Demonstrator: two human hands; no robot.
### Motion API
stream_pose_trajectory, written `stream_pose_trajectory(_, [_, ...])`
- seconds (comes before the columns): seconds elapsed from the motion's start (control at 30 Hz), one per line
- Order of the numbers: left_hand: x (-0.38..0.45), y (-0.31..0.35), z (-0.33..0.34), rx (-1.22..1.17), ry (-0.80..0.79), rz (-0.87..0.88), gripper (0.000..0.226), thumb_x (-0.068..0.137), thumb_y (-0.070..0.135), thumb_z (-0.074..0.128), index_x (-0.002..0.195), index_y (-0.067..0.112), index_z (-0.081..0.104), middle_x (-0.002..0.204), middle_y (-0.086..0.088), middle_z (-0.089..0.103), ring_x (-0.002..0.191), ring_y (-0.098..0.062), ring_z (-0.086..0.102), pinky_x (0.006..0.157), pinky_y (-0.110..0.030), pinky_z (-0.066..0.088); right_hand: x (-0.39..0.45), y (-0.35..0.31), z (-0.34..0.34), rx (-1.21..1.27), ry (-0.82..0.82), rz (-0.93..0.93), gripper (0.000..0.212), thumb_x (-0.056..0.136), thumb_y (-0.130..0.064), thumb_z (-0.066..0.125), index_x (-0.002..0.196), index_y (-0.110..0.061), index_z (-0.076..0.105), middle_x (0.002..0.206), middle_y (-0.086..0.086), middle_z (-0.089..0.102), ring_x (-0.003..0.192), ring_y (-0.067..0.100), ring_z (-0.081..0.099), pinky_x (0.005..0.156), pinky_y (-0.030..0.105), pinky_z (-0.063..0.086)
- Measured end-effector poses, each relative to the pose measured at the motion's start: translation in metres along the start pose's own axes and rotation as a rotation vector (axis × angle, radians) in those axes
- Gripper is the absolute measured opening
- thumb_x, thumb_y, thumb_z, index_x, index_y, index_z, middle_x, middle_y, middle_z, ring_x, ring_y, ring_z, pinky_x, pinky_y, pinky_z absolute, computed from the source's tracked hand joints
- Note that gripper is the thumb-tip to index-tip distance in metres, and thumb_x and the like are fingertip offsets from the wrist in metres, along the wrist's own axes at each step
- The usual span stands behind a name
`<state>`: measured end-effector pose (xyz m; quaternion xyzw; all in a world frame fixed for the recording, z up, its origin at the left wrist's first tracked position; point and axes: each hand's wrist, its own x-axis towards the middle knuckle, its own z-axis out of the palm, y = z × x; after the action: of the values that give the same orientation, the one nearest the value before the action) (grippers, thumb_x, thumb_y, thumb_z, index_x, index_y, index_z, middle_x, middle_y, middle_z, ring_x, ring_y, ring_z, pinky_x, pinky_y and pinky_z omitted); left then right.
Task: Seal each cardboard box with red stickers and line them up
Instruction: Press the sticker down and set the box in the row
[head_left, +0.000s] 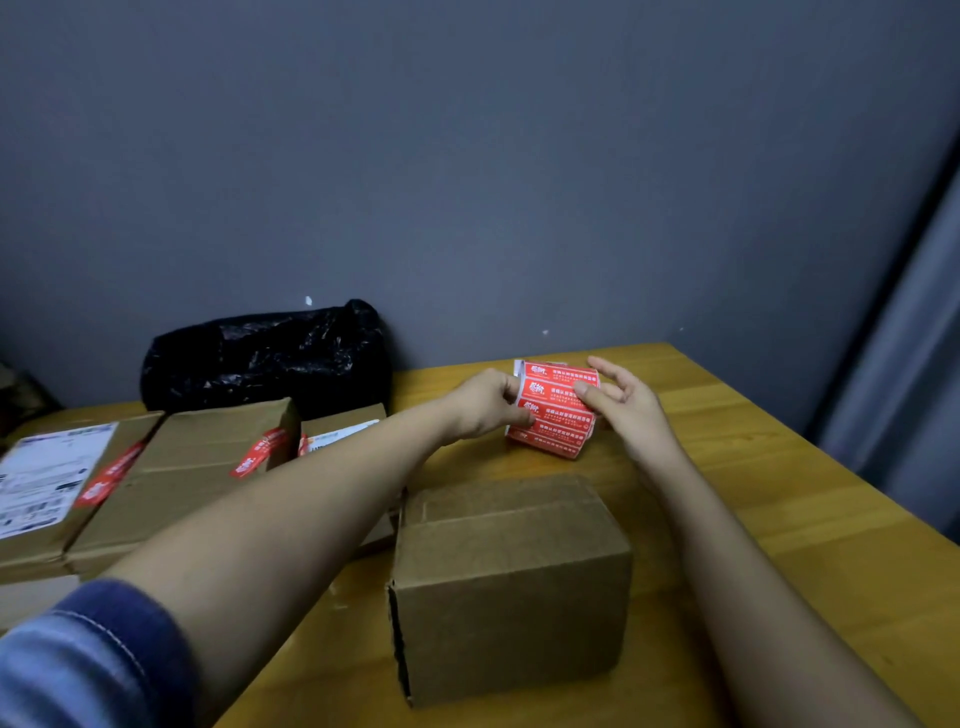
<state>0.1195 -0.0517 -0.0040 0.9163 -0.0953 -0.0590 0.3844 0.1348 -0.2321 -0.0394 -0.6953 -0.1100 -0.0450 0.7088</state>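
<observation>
Head view is showing both hands on a roll of red stickers (553, 408) – the left hand (485, 405) is gripping its near end, and the right hand (621, 402) is pinching it with its thumb. Nearer than both hands, 1 unsealed cardboard box (511, 587) is sitting on the table (779, 493); left of the left hand, 3 stickered boxes (197, 467) are lying side by side.

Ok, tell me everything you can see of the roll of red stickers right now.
The sticker roll is a fat roll of glossy red labels with white print, on a white backing that shows at its top left edge. It lies on its side on the far part of the wooden table, beyond the plain cardboard box. Both hands are on it: the left hand pinches its left edge, and the right hand holds its right end, thumb across the labels. No sticker is clearly peeled free yet.
</observation>
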Motion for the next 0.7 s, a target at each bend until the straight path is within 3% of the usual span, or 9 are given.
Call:
stream_pose_trajectory(0.1, [0.001, -0.002, -0.001, 0.058, 0.011, 0.011, 0.02, 0.088, 0.009, 0.064, 0.107, 0.003, 0.069, 0.112, -0.009, 0.069, 0.094, -0.012, 0.059, 0.086, -0.021, 0.044, -0.001, -0.002, -0.001, -0.003, -0.003, -0.012, 0.031, 0.091, -0.008, 0.061, 0.121, -0.014, 0.055, 0.091, 0.002, 0.068, 0.071, -0.003, 0.067, 0.06, 0.01, 0.049])
stream_pose_trajectory(0.27, [0.0, -0.005, -0.004, 0.042, 0.005, 0.003, 0.019, 0.09, 0.01, 0.062, 0.106, 0.005, 0.07, 0.112, -0.008, 0.069, 0.094, -0.012, 0.06, 0.092, -0.025, 0.045, -0.001, 0.0, -0.004, 0.008, -0.038, -0.01, 0.027, 0.088, -0.006, 0.064, 0.11, -0.021, 0.057, 0.096, 0.006, 0.069, 0.088, 0.013, 0.068, 0.064, 0.017, 0.053])
stream_pose_trajectory(0.4, [-0.001, -0.004, -0.004, 0.043, -0.01, -0.019, 0.021, 0.09, 0.01, 0.062, 0.109, 0.004, 0.069, 0.11, -0.006, 0.068, 0.091, -0.011, 0.059, 0.083, -0.016, 0.044, -0.001, 0.0, -0.003, 0.002, -0.055, -0.001, 0.026, 0.088, -0.004, 0.063, 0.111, -0.015, 0.055, 0.096, 0.009, 0.068, 0.089, 0.015, 0.067, 0.064, 0.018, 0.055])
stream_pose_trajectory(0.47, [-0.002, -0.004, -0.004, 0.045, -0.049, -0.044, 0.019, 0.091, 0.011, 0.06, 0.107, 0.005, 0.069, 0.1, -0.004, 0.066, 0.081, -0.01, 0.056, 0.064, -0.009, 0.044, -0.001, 0.002, -0.004, -0.021, -0.06, 0.012, 0.026, 0.089, -0.004, 0.062, 0.113, -0.011, 0.055, 0.094, 0.008, 0.067, 0.081, 0.008, 0.068, 0.058, 0.013, 0.051])
stream_pose_trajectory(0.5, [-0.003, -0.004, -0.004, 0.042, -0.07, -0.062, 0.016, 0.092, 0.013, 0.059, 0.104, 0.009, 0.068, 0.097, -0.003, 0.063, 0.08, -0.012, 0.054, 0.059, -0.011, 0.043, -0.001, 0.002, -0.005, -0.04, -0.064, 0.02, 0.026, 0.089, -0.004, 0.062, 0.114, -0.009, 0.056, 0.092, 0.007, 0.067, 0.074, 0.001, 0.067, 0.054, 0.01, 0.047])
stream_pose_trajectory(0.63, [-0.005, -0.006, -0.004, -0.008, -0.127, -0.169, 0.011, 0.093, 0.02, 0.057, 0.084, 0.021, 0.062, 0.083, 0.001, 0.06, 0.067, -0.009, 0.052, 0.059, -0.019, 0.042, 0.001, 0.008, -0.007, -0.145, -0.066, 0.06, 0.023, 0.091, -0.011, 0.062, 0.113, -0.006, 0.059, 0.09, 0.008, 0.066, 0.057, -0.009, 0.06, 0.046, 0.007, 0.04])
stream_pose_trajectory(0.7, [-0.005, -0.006, -0.003, -0.056, -0.148, -0.229, 0.007, 0.093, 0.022, 0.058, 0.088, 0.02, 0.063, 0.084, 0.001, 0.063, 0.064, -0.008, 0.054, 0.058, -0.017, 0.046, 0.002, 0.011, -0.007, -0.205, -0.073, 0.079, 0.021, 0.092, -0.016, 0.061, 0.11, -0.006, 0.061, 0.082, 0.003, 0.065, 0.05, -0.007, 0.057, 0.043, 0.01, 0.037])
